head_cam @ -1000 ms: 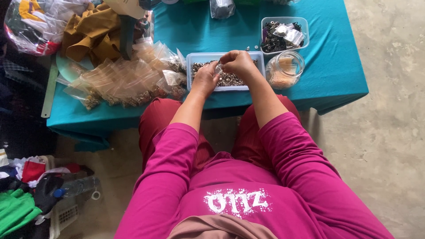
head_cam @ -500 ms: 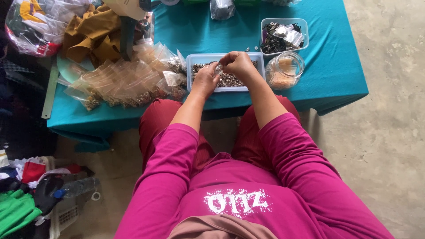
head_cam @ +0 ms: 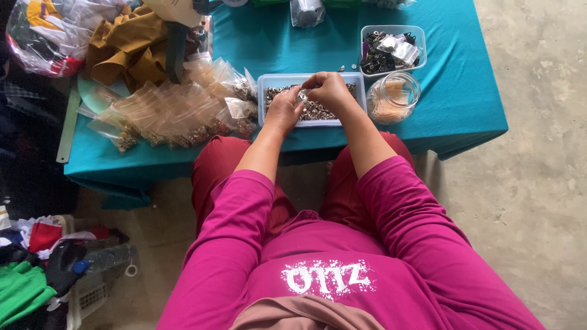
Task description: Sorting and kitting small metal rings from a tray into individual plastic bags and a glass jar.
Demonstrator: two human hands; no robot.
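Small metal piece [head_cam: 302, 96] pinched between fingertips of left hand [head_cam: 285, 109] and right hand [head_cam: 331, 90], above pale blue tray [head_cam: 269, 80] of metal fasteners. One round jar [head_cam: 394, 96], one clear tub [head_cam: 391, 49] right of tray; many small bags [head_cam: 177, 110] left. Unchanged since earlier frames.

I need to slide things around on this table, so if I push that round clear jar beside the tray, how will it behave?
The clear jar stands upright on the teal cloth, low and wide, so it probably slides rather than tips. It looks only partly filled, so likely light. The cloth may bunch under it. On its side, it would likely roll.
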